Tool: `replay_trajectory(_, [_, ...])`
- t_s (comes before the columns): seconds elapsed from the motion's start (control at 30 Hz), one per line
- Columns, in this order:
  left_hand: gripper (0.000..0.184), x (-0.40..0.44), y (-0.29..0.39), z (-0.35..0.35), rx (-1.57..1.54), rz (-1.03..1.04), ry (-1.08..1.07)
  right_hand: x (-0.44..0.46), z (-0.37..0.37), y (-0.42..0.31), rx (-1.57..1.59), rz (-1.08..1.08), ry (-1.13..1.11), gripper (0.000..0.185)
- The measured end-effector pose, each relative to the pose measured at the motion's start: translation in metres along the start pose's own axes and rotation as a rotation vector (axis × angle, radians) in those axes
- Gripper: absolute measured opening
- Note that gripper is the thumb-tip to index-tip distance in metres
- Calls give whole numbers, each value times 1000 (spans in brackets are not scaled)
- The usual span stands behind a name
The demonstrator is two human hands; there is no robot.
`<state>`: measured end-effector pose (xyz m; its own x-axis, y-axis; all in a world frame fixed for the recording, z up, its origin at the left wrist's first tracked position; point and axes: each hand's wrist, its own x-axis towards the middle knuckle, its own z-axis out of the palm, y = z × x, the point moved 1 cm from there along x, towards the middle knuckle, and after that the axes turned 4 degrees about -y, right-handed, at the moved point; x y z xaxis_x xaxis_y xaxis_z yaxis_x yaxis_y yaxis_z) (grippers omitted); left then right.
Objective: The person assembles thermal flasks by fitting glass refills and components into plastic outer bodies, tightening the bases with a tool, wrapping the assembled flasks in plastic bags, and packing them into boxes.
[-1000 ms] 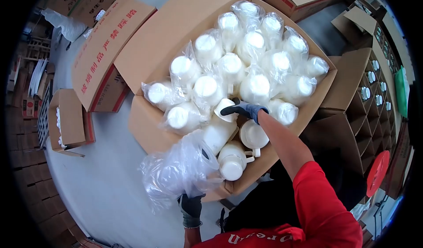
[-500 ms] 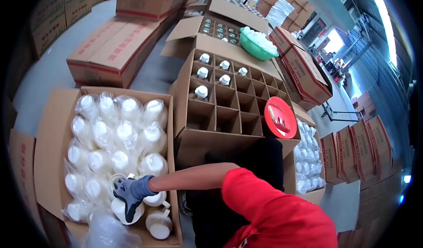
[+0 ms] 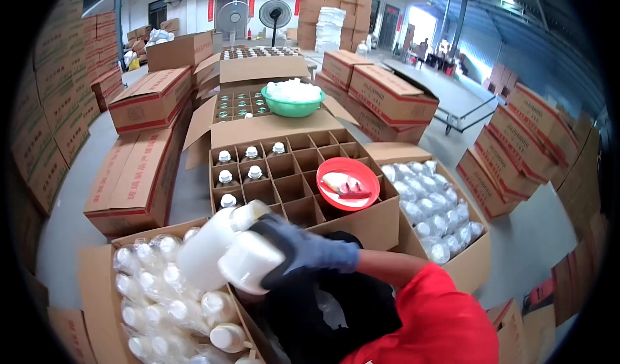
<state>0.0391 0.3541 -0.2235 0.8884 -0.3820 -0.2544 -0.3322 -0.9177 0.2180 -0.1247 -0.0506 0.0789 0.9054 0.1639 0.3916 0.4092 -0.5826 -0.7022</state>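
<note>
My right hand [image 3: 294, 244], in a grey-blue glove with dark fingers, grips a white jug [image 3: 210, 248] and its white cup-shaped lid [image 3: 250, 260]; motion blurs them. They are over the right edge of an open carton [image 3: 97, 299] of white jugs in clear plastic [image 3: 158, 312]. Just beyond the jug stands a divided carton [image 3: 371, 218], with several white-capped bottles [image 3: 254, 172] in its left cells. A red round tray [image 3: 349, 200] holding small items rests on its dividers. My left hand is out of view.
On the right, a carton [image 3: 475, 260] holds plastic-wrapped pieces. Farther back are a green basin [image 3: 294, 105] heaped with white items and another bottle carton [image 3: 242, 105]. Closed cartons [image 3: 132, 183] stand left, leaning cartons [image 3: 516, 151] right. Two fans stand at the back.
The view has swung up and toward the divided carton. My right hand has lifted a white jug out of the carton at left. My left hand, seen earlier holding clear plastic, has left the view.
</note>
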Motion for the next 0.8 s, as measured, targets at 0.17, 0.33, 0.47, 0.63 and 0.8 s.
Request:
replay_trajectory(0.17, [49,-64,-42,-44,170,-63,-261,-100,-75,-24,151,239,264,95])
replay_trajectory(0.33, [50,-101,151,-131,-917,387,102,-149,-98,-16,-122,54,237,93])
replay_trajectory(0.47, [65,-88,319,-97,-1874,205,-220,-167,-91,-26,-110,28,104,100])
replay_trajectory(0.63, [64,-83,385,-84,-2258,341,-325,-200,-108,-38,-10,-85,189,108])
replay_trajectory(0.8, [60,-88,386,-79,-2067,343,-308,-223,-126,-30,-502,52,461,99])
